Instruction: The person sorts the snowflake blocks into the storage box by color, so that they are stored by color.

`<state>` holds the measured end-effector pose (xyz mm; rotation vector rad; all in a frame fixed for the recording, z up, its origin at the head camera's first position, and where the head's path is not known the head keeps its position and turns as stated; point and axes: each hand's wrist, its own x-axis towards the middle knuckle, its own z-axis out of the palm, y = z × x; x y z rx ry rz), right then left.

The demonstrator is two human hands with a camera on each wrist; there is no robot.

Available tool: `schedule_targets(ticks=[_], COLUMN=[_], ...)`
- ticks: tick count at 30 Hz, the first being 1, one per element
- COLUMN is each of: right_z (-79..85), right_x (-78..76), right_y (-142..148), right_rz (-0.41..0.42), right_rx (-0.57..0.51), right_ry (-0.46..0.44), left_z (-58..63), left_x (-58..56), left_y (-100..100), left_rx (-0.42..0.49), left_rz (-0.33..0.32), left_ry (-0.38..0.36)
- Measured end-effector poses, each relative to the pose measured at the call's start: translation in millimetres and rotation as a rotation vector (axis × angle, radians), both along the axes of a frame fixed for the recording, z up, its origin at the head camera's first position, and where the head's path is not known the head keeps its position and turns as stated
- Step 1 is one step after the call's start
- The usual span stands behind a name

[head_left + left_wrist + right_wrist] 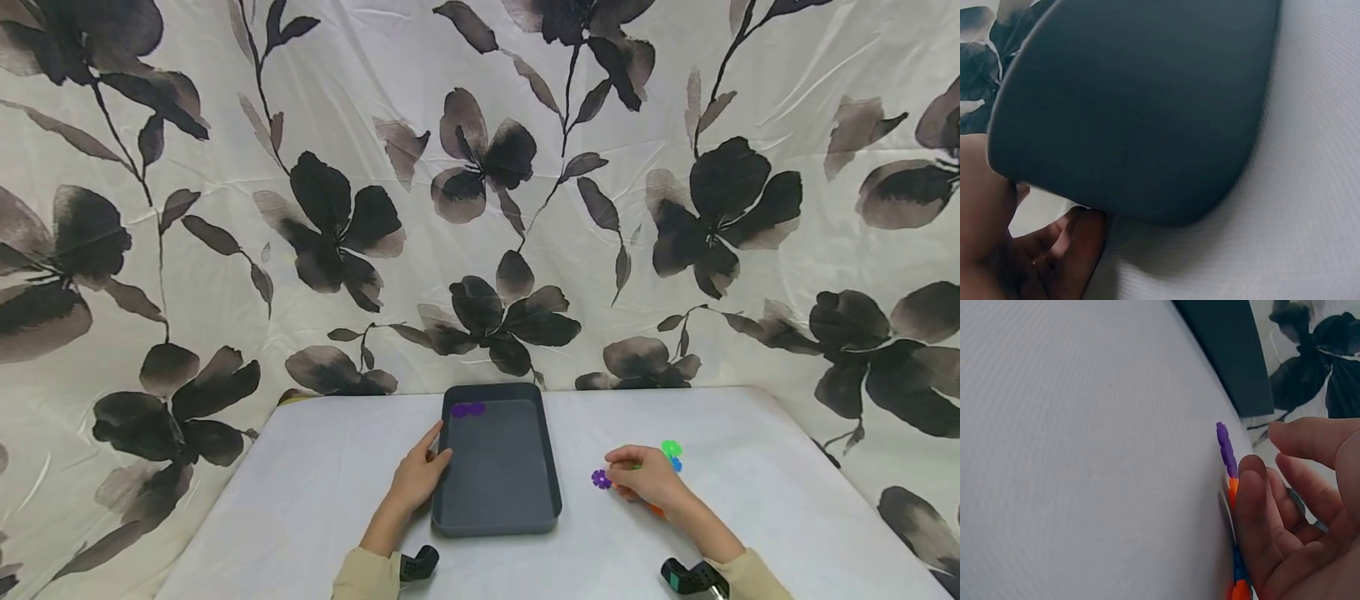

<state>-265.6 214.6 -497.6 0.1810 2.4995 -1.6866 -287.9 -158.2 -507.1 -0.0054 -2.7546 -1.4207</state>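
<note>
My left hand (417,477) grips the left side of a dark grey rectangular tray (497,475), thumb at the rim and fingers against the outer wall (1129,125). Two purple flower-shaped pieces (468,409) lie in the tray's far left corner. To the right of the tray, my right hand (647,477) is low over a loose group of small flower-shaped plastic pieces. Its bent fingers stand apart from the thumb, with a gap between them in the right wrist view. A purple piece (601,479) is just left of the fingertips; orange pieces (1233,490) are partly hidden under the hand.
Beyond the right hand lie a green piece (671,448) and a blue piece (677,464). A white cloth (315,492) covers the table. Behind its far edge hangs a floral curtain (480,250), close to the tray's far end.
</note>
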Motion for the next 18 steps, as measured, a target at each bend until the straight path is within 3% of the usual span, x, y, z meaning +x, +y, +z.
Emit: schedule_targets(ticks=[18], right_z=[-2.4], right_x=[-2.5], right_y=[-5.9], right_rz=[0.041], right_rx=[0.109], right_ry=[0.028], left_z=[4.9], left_x=[2.8], left_y=[0.4], left_rx=[0.02], left_rz=[-0.005], left_ry=[-0.043])
